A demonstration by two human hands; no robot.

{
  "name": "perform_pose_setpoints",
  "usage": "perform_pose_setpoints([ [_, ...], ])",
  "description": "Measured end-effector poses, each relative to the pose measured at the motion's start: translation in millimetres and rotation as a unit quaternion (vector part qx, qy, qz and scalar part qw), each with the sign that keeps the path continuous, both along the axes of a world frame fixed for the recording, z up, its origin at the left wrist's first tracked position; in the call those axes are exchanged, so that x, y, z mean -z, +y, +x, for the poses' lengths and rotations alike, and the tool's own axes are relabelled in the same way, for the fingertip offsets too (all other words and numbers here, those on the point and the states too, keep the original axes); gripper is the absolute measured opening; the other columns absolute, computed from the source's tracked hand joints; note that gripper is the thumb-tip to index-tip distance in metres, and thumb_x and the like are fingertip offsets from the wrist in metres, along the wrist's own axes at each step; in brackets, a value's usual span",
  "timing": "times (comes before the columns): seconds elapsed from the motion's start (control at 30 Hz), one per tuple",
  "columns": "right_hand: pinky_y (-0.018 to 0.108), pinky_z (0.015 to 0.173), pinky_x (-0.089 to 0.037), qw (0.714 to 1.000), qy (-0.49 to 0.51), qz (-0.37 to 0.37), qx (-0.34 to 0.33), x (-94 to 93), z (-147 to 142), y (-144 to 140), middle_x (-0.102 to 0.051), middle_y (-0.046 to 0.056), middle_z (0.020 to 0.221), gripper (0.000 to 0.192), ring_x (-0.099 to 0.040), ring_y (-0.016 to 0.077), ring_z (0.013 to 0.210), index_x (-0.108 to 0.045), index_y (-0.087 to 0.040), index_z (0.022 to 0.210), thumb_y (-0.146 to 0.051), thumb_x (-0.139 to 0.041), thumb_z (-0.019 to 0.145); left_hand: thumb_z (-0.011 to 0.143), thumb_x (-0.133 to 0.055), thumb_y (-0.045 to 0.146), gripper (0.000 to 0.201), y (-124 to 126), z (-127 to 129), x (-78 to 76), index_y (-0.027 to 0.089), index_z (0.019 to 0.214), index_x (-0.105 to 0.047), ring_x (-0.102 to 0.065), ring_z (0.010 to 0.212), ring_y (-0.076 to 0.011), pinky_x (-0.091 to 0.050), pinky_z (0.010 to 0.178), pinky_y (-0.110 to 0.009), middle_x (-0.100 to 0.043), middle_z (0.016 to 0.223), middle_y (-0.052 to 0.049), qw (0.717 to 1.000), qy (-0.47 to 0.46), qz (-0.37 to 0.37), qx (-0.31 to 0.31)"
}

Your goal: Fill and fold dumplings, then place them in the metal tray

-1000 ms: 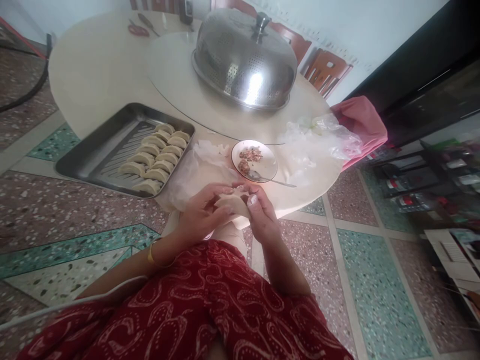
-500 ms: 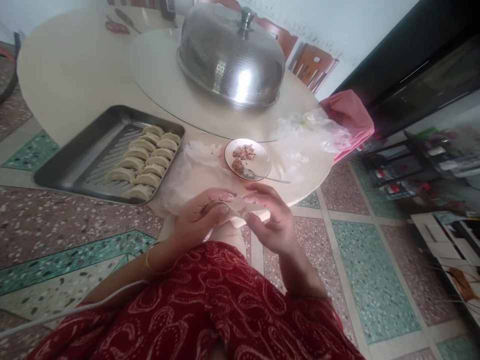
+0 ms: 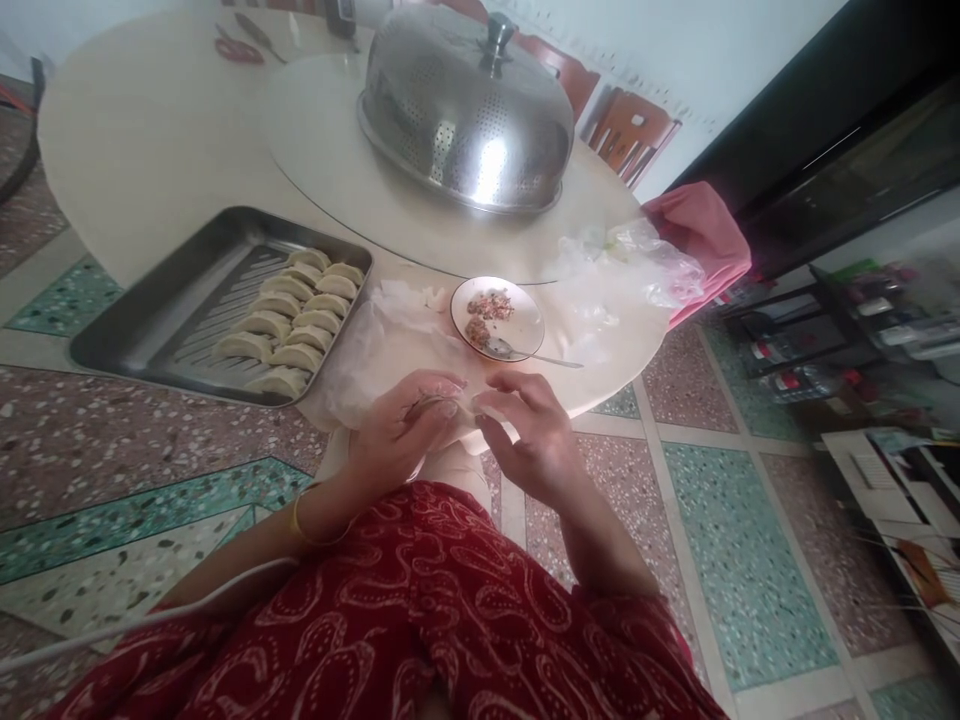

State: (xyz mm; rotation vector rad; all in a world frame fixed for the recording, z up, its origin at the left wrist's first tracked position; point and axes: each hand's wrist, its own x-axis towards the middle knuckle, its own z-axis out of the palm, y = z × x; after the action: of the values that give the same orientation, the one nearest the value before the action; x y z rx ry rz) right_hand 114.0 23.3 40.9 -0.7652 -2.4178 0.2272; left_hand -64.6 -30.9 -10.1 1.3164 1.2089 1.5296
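Just above the near edge of the table, my left hand (image 3: 401, 428) is curled around a pale dumpling (image 3: 463, 412), thumb on the near side. My fingers cover most of it. From the other side, my right hand (image 3: 536, 435) has thumb and index finger pinched at the dumpling's right end. Beyond the hands stands a white plate (image 3: 525, 300) with minced filling (image 3: 491, 305) and a metal spoon (image 3: 540, 357) resting on it. To the left, a dark baking tray (image 3: 142, 310) holds two rows of folded dumplings (image 3: 281, 300).
A large perforated steel dome lid (image 3: 465, 110) sits on the round turntable of the table (image 3: 150, 130). Crumpled clear plastic (image 3: 630, 260) and a pink cloth (image 3: 701, 240) lie at the right edge. Red scissors (image 3: 240, 50) rest at the far left.
My right thumb and fingertips have closed in on the dumpling's right end. The left hand keeps its hold, and the view has shifted very slightly.
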Motion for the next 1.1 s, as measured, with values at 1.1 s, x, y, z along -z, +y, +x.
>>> perform_pose_setpoints([
  [1.1,0.05,0.09,-0.055,0.993,0.092,-0.043,0.06,17.1,-4,-8,-0.059,0.011,0.117,0.014,-0.056,0.0279,0.115,-0.068,-0.023,0.098,-0.022,-0.064,0.085,0.081,-0.063,0.031,0.014,6,4,-12.8,0.019,0.088,-0.061,-0.065,0.087,-0.0173,-0.054,0.076,-0.03,-0.069,0.1,-0.005,0.999,0.011,-0.033,-0.04],
])
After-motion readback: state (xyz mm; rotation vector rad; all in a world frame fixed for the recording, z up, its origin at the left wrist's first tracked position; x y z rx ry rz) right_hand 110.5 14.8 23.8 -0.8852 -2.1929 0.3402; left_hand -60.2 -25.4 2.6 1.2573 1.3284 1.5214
